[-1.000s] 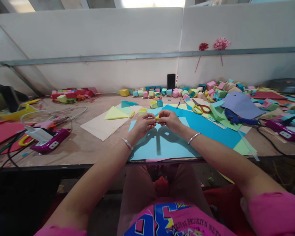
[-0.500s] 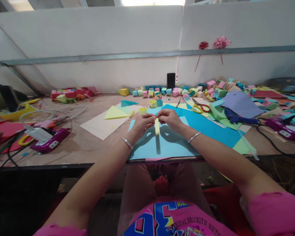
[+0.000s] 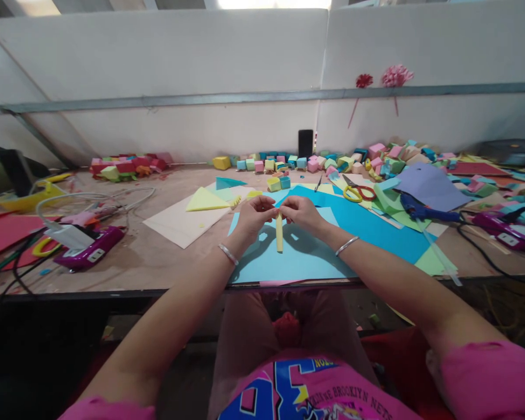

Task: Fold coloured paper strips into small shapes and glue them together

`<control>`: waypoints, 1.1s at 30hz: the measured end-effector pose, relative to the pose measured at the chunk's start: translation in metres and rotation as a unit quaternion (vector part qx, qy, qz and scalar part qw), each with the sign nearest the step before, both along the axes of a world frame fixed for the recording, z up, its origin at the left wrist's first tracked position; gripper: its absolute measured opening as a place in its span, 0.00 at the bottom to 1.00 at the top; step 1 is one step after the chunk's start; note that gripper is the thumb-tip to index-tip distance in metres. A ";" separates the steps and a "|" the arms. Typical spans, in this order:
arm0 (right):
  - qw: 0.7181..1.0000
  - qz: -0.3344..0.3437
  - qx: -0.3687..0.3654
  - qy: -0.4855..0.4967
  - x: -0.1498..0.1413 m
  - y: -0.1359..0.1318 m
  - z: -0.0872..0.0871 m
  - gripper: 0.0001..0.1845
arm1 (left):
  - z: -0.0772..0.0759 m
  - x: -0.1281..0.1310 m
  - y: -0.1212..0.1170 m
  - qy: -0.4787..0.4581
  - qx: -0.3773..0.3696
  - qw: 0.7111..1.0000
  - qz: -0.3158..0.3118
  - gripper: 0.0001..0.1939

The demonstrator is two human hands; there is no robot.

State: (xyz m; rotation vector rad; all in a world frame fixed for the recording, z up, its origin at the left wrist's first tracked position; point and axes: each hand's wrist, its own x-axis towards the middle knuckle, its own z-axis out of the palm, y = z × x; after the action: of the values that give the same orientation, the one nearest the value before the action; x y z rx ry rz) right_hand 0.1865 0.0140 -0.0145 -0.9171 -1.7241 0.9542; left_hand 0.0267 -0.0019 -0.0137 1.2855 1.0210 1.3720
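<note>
My left hand (image 3: 254,219) and my right hand (image 3: 301,214) meet fingertip to fingertip, both closed on the far end of a narrow yellow paper strip (image 3: 279,236). The strip's free end points toward me, above a light blue paper sheet (image 3: 254,265). My fingers hide its far end. Just beyond my left hand lies a small yellow paper piece (image 3: 254,193), partly covered. Past my hands sit a small yellow box (image 3: 273,184) and a small blue box (image 3: 284,182), side by side.
Yellow-and-red scissors (image 3: 359,192) and a blue glue gun (image 3: 426,211) lie to the right, with a darker blue sheet (image 3: 376,227). Paper cubes (image 3: 269,165) line the back near a phone (image 3: 305,142). At left are a purple power strip (image 3: 98,248) and cables.
The yellow strip's free end has tipped down toward me, so more of its length shows. Both hands keep their grip in nearly the same place. Another person's hand at far left has left view.
</note>
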 end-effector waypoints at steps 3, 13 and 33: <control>0.999 -0.026 0.037 -0.024 0.001 0.001 0.000 0.06 | 0.001 0.001 -0.001 0.008 -0.024 1.000 -0.014 0.19; 0.990 -0.046 0.115 -0.067 -0.001 -0.003 0.002 0.07 | 0.003 -0.001 0.000 0.007 -0.051 0.998 -0.042 0.18; 0.964 -0.014 0.230 -0.133 0.004 -0.001 0.002 0.06 | 0.000 -0.004 0.006 -0.052 -0.121 0.991 -0.012 0.15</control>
State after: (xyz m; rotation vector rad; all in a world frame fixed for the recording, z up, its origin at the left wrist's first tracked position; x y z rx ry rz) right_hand 0.1906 0.0129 -0.0120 -0.7793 -2.0379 0.3868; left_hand 0.0230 0.0041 -0.0141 1.0331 1.0612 1.2419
